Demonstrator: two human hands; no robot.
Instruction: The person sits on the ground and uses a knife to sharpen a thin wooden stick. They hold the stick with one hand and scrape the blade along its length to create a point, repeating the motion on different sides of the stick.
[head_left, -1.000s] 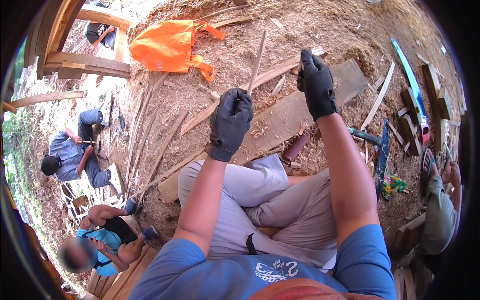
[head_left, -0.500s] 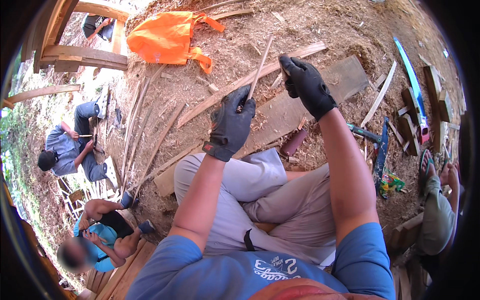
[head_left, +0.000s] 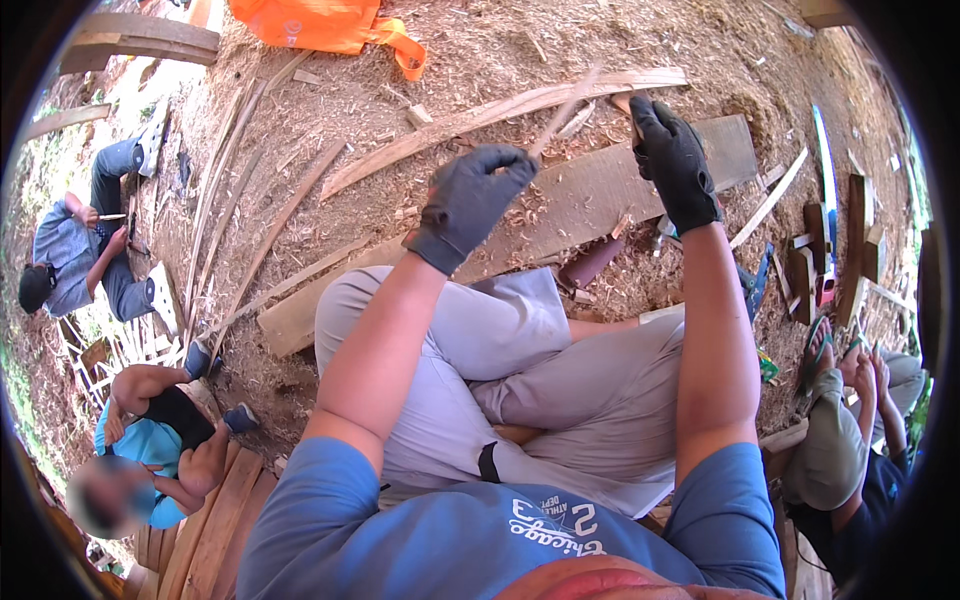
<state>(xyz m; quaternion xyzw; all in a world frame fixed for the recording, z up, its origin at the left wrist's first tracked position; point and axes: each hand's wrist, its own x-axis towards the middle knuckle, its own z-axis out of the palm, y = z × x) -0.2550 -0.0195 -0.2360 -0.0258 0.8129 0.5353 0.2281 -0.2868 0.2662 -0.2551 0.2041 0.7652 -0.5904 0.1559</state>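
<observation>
My left hand [head_left: 478, 205], in a black glove, is closed around the lower end of a thin wooden stick [head_left: 565, 115]. The stick slants up to the right and is smeared by motion. To its right, my gloved right hand [head_left: 675, 165] is closed on a small brown piece [head_left: 622, 102] that pokes out by the fingertips; its kind cannot be made out. Both hands are raised in front of my crossed legs, over a wide wooden plank [head_left: 590, 205] strewn with shavings. A dark red cylinder [head_left: 592, 264] lies at the plank's near edge.
A curved wooden strip [head_left: 480, 125] lies beyond the plank. An orange bag [head_left: 310, 22] is at the far side. At right are a handsaw [head_left: 826, 170] and wood blocks [head_left: 855, 245]. Two people sit at left, another person [head_left: 850, 430] at right. Shavings cover the ground.
My right hand has moved right, away from the stick. The left hand has turned palm-down, and the stick tilts further right. The whole view has shifted, with the bag now higher.
</observation>
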